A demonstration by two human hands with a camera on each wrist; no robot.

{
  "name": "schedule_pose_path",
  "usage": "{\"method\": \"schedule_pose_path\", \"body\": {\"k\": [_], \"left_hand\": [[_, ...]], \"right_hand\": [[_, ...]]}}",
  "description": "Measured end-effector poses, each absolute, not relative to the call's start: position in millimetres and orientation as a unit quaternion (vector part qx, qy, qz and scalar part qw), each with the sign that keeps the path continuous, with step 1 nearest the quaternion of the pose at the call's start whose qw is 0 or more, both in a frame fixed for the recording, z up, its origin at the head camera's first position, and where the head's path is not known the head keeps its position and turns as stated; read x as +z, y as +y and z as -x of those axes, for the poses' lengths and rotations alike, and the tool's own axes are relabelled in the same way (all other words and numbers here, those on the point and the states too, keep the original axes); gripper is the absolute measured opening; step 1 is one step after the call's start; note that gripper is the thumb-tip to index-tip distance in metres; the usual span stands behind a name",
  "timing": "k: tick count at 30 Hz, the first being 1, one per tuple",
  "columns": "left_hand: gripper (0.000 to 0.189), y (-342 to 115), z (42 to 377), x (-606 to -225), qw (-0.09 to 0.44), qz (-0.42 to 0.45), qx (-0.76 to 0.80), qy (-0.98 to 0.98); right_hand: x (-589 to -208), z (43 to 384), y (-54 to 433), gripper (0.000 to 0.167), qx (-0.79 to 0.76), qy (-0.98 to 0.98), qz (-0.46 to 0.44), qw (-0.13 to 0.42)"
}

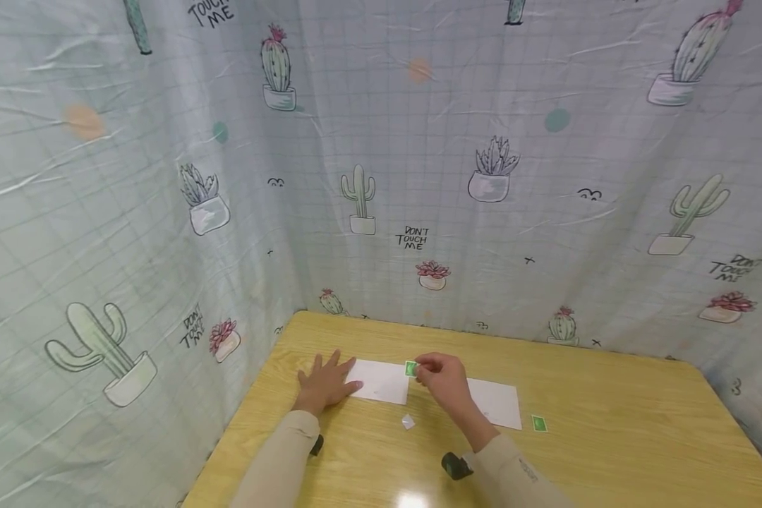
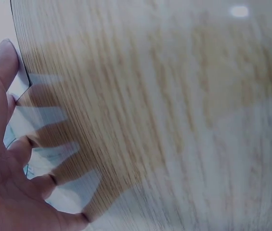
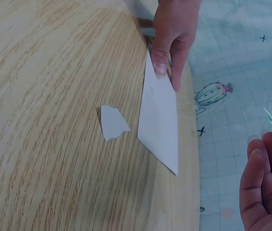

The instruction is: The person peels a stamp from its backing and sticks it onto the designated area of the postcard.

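A flat white paper rectangle, envelope-like in shape (image 1: 384, 386), lies on the wooden table. Spread over its left end, my left hand (image 1: 322, 384) has its thumb on the paper; in the left wrist view the straight fingers (image 2: 42, 185) touch the tabletop. My right hand (image 1: 446, 377) pinches a small green stamp with a white border (image 1: 410, 368) between thumb and fingertips, held above the paper's upper right corner. From the right wrist view the stamp (image 3: 271, 120) shows nearly edge-on. A torn white paper scrap (image 3: 113, 123) lies near the paper.
A second white paper rectangle (image 1: 499, 406) lies to the right, partly behind the right forearm. Beyond it rests another green stamp (image 1: 539, 423). A cactus-print curtain (image 1: 381, 268) hangs along the table's back and left side. Dark wrist devices (image 1: 456, 466) are strapped below the sleeves.
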State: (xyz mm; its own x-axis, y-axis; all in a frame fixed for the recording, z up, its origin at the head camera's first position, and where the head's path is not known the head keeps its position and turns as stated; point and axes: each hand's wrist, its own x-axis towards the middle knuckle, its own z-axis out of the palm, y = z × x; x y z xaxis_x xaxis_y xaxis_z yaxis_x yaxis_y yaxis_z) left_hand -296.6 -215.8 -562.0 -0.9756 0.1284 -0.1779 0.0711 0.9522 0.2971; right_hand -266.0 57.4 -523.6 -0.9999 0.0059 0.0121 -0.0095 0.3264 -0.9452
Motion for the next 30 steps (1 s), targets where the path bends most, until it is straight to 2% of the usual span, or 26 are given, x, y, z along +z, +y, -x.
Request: {"method": "schedule_pose_path", "body": {"k": [30], "left_hand": [[0.066, -215.4, 297.3, -562.1, 0.098, -0.047, 0.139, 0.984]], "right_hand": [[-549.1, 296.7, 48.7, 0.011, 0.584, -0.811, 0.036, 0.006]]}}
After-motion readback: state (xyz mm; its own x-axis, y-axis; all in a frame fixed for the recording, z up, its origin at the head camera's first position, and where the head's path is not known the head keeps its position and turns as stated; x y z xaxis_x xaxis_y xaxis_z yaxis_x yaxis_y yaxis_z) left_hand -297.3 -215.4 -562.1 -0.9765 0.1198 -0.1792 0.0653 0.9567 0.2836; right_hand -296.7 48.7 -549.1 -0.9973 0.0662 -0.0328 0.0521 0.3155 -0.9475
